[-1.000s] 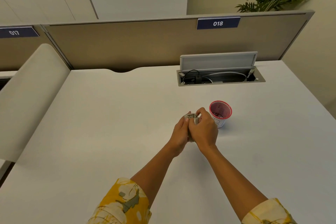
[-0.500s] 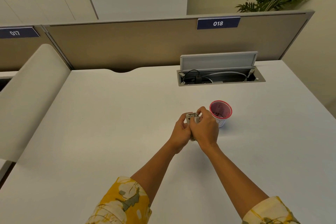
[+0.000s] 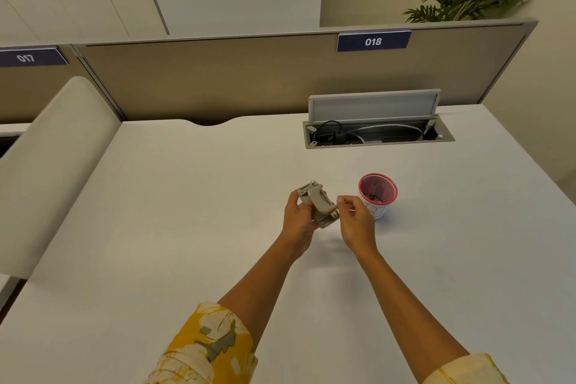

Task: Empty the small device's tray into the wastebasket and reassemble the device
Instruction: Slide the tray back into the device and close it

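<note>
My left hand (image 3: pixel 297 217) holds a small grey hole-punch device (image 3: pixel 318 204) just above the white desk, tilted, with its curved lever facing me. My right hand (image 3: pixel 355 221) is a little to the device's right, its fingers pinched on a thin pale piece (image 3: pixel 351 212) that looks like the device's tray; most of it is hidden by the fingers. The wastebasket (image 3: pixel 377 196), a small white cup with a red rim and dark bits inside, stands upright on the desk just beyond my right hand.
An open cable hatch (image 3: pixel 378 134) with cords and a raised lid is set into the desk (image 3: pixel 187 227) at the back. A tan partition (image 3: pixel 218 78) closes off the far edge. A padded cream divider (image 3: pixel 53 165) borders the left side.
Both hands were clasped together around the device. My right hand has now drawn away to the right with a thin piece, leaving the device exposed in my left hand.
</note>
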`<act>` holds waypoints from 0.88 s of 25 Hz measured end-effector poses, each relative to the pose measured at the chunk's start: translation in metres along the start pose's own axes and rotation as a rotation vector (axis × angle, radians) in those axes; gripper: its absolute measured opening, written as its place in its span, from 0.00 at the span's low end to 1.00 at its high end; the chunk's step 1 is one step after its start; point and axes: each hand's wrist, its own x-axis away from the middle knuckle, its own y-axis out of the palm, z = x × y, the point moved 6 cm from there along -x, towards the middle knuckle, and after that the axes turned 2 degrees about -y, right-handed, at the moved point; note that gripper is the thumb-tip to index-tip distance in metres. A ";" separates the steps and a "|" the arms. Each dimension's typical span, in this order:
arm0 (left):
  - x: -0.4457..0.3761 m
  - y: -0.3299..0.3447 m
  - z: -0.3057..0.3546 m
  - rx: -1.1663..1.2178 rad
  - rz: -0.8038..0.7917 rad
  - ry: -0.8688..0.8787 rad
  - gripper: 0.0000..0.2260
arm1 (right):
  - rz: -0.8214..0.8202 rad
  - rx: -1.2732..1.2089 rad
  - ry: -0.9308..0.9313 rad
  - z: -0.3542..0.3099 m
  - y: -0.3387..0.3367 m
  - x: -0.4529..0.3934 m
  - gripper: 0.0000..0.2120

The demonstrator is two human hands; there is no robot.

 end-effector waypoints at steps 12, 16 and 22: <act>0.004 0.001 0.001 -0.043 0.019 -0.013 0.19 | -0.192 -0.080 0.153 0.016 -0.001 -0.002 0.11; 0.003 -0.006 0.003 -0.014 0.063 -0.010 0.18 | -0.185 -0.056 0.112 0.013 -0.001 -0.001 0.10; -0.002 -0.014 0.003 0.298 0.204 0.000 0.17 | -0.327 -0.705 0.398 0.019 0.027 0.023 0.11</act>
